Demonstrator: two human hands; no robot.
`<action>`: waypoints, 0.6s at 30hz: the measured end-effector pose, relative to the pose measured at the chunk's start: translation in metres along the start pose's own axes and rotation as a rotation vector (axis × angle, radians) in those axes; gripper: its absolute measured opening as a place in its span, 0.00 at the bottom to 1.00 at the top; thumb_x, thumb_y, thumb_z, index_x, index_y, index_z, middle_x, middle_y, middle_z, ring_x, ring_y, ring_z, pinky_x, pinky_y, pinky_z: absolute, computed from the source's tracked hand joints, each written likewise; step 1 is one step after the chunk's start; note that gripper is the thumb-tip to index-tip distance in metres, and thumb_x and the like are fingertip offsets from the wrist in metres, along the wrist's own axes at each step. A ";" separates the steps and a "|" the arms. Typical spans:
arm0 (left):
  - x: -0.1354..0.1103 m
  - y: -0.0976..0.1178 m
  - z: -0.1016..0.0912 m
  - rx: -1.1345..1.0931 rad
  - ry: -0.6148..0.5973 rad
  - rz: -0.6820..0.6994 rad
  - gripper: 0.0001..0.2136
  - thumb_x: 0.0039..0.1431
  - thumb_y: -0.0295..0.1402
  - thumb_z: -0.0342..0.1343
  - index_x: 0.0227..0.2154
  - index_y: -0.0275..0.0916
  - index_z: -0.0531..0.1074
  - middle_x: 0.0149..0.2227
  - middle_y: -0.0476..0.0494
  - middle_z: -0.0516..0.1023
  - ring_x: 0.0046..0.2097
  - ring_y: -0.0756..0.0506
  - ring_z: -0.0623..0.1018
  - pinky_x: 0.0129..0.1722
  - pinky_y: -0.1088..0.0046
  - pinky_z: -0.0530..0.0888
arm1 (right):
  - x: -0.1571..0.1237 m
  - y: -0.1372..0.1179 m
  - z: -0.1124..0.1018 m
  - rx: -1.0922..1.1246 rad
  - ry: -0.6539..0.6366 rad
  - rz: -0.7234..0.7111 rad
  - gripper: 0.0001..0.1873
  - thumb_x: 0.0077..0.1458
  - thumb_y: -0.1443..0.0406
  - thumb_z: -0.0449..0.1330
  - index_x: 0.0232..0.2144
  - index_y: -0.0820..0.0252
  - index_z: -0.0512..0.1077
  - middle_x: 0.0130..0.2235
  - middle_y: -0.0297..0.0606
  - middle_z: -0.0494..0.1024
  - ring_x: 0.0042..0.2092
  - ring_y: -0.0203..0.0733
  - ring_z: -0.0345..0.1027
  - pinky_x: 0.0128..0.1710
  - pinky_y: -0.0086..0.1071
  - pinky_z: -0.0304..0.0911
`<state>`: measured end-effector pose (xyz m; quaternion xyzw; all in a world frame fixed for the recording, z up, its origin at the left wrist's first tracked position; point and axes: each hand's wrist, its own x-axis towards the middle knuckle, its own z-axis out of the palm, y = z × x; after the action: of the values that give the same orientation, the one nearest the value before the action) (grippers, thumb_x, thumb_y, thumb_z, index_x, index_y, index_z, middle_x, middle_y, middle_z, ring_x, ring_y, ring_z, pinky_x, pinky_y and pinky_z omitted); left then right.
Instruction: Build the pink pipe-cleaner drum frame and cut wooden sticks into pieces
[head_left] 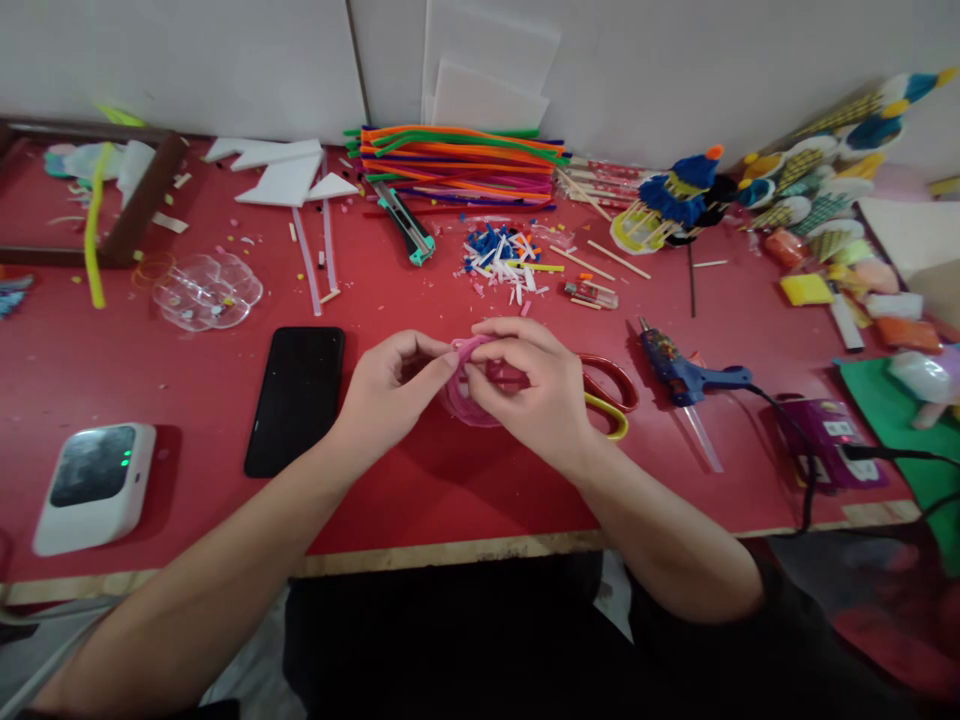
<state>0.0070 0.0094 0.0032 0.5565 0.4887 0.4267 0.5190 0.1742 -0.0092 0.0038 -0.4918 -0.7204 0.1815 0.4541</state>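
Over the red table, both hands pinch a small pink round openwork piece [466, 408] with a rim and see-through sides. My left hand [397, 385] has its thumb and forefinger closed on the left of the rim. On the upper right of that rim, the thumb and fingers of my right hand [536, 385] are closed too. Part of the piece is hidden behind the right fingers, so its full shape cannot be made out. Scissors [611, 385] with red and yellow handles lie just right of the right hand, partly covered by it.
A black phone [295, 402] lies left of my hands, with a white device [96, 488] beyond it. To the right sits a blue glue gun [679, 365] with a cord. Behind are a utility knife [405, 222], cut scraps [504, 256] and a pile of pipe cleaners [461, 160].
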 end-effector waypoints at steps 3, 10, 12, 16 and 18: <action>-0.001 0.002 0.000 0.017 -0.048 -0.009 0.10 0.54 0.39 0.62 0.26 0.38 0.74 0.27 0.48 0.78 0.29 0.50 0.75 0.31 0.76 0.73 | -0.003 -0.001 0.002 -0.031 0.029 -0.043 0.04 0.52 0.69 0.60 0.30 0.54 0.74 0.43 0.42 0.77 0.46 0.43 0.73 0.48 0.39 0.68; -0.003 0.003 0.003 0.067 -0.045 -0.012 0.11 0.54 0.37 0.61 0.23 0.37 0.72 0.23 0.50 0.75 0.25 0.52 0.73 0.27 0.79 0.70 | -0.006 -0.001 0.004 -0.108 0.059 -0.145 0.05 0.54 0.70 0.58 0.29 0.56 0.71 0.42 0.42 0.79 0.44 0.42 0.75 0.44 0.37 0.70; -0.003 0.002 0.004 0.069 -0.052 -0.002 0.10 0.54 0.37 0.60 0.22 0.37 0.71 0.22 0.51 0.74 0.25 0.53 0.72 0.26 0.79 0.69 | -0.006 0.000 0.004 -0.129 0.066 -0.158 0.05 0.55 0.70 0.57 0.29 0.56 0.71 0.42 0.41 0.80 0.44 0.42 0.75 0.44 0.37 0.70; -0.003 0.000 0.005 0.058 -0.067 0.012 0.10 0.54 0.36 0.60 0.22 0.38 0.70 0.22 0.51 0.74 0.24 0.53 0.72 0.25 0.80 0.69 | -0.006 -0.001 0.004 -0.151 0.056 -0.179 0.07 0.55 0.71 0.57 0.28 0.55 0.70 0.42 0.41 0.80 0.45 0.43 0.75 0.46 0.40 0.69; -0.002 -0.001 0.004 0.061 -0.081 0.020 0.10 0.55 0.35 0.60 0.22 0.38 0.70 0.22 0.51 0.74 0.24 0.53 0.72 0.25 0.80 0.68 | -0.006 -0.001 0.004 -0.147 0.053 -0.188 0.07 0.55 0.72 0.57 0.28 0.55 0.69 0.42 0.42 0.80 0.45 0.43 0.75 0.46 0.40 0.69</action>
<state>0.0109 0.0067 0.0021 0.5936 0.4747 0.3938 0.5169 0.1707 -0.0142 -0.0002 -0.4589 -0.7624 0.0718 0.4505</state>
